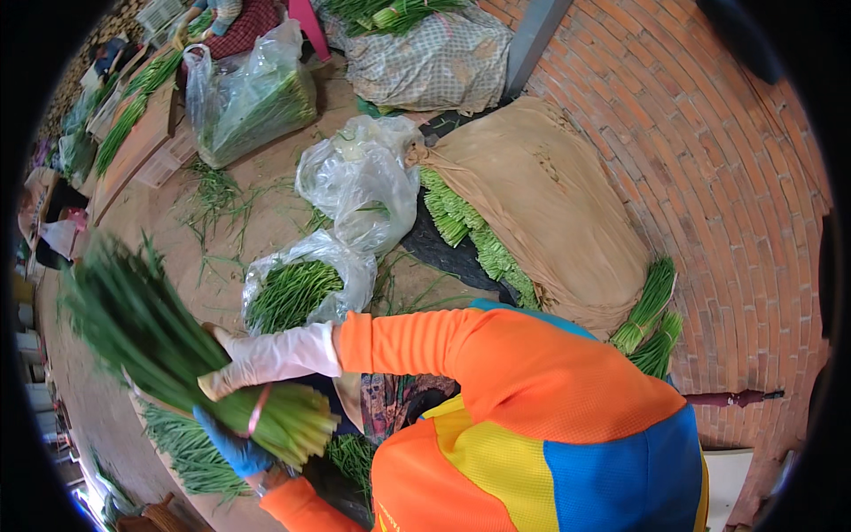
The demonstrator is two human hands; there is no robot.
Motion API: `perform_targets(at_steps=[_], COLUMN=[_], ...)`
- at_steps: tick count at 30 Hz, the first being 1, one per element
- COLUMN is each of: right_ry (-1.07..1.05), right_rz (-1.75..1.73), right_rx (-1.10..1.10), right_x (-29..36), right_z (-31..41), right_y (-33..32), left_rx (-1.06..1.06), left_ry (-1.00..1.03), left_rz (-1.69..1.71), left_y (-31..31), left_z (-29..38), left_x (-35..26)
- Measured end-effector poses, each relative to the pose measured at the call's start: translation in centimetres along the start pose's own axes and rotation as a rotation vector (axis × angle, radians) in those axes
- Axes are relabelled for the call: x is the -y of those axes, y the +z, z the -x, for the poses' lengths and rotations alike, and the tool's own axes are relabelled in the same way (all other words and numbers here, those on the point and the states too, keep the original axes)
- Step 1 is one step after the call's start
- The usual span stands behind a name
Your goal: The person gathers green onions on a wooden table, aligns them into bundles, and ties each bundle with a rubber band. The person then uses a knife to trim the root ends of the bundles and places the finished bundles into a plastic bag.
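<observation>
A large bunch of long green stalks (166, 332), maybe garlic chives, lies across both my hands, its leafy end blurred. Around its pale cut end runs a pink band (259, 409). My right hand (246, 362), in a whitish glove, grips the bunch from above, left of the band. From below, my left hand (229, 442), in a blue glove, holds it near the band; some fingers are hidden. Under the bunch, more loose green stalks (193, 459) lie on a board. An open clear plastic bag (359, 272) of green stalks (292, 292) stands beyond my right hand.
A brown cloth (545, 193) covers stacked bunches (495, 249) beside a brick wall (671, 133). Tied bunches (645, 299) lean there near a folded umbrella (731, 398). Filled plastic bags (256, 100) and scattered leaves (213, 193) are on the floor. Another person (226, 20) works at the upper left.
</observation>
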State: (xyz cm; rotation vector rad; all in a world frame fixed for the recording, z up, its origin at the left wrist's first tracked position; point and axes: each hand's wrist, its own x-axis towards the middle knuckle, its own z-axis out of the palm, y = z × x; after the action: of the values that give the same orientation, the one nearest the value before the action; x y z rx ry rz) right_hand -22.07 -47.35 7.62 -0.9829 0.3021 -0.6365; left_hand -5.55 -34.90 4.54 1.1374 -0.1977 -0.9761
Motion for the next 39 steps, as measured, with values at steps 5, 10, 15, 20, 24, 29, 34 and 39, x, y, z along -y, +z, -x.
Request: perform_targets(at_steps=[5,10,15,20,24,29,34,39], right_ry=[0.084,0.028,-0.082,-0.292,-0.4,-0.112,0.338,0.375], right_rz=[-0.292,-0.181,-0.077,-0.019,0.131,0.168,0.134,-0.014], right_rx=[-0.005,-0.526,-1.107,-1.425,-1.721,-2.057,-1.737,-1.415], right_x=[2.3,4.6,8.3,12.2,17.1,15.7,4.2,-0.8], right_z=[1.0,7.0,14.6,25.3,33.6,42.1,43.1,37.1], right_y=[-8.2,-18.6,-26.2,-30.2,-35.1,-40.3,-41.0,-40.0], left_rx=[0.372,0.556,0.506,0.533,0.339,0.371,0.348,0.016], left_ry=[-0.267,-0.205,-0.246,-0.233,-0.194,-0.163,-0.087,-0.013], left_rz=[-0.09,-0.271,-0.189,-0.126,-0.167,-0.219,-0.27,-0.171], left_y=[7.3,7.7,4.2,2.1,3.1,3.8,0.7,-3.6], left_z=[-5.1,-5.2,-5.2,-5.9,-6.1,-5.8,-3.0,2.6], left_x=[2.4,3.7,2.2,0.4,-0.3,0.1,-0.4,-3.1])
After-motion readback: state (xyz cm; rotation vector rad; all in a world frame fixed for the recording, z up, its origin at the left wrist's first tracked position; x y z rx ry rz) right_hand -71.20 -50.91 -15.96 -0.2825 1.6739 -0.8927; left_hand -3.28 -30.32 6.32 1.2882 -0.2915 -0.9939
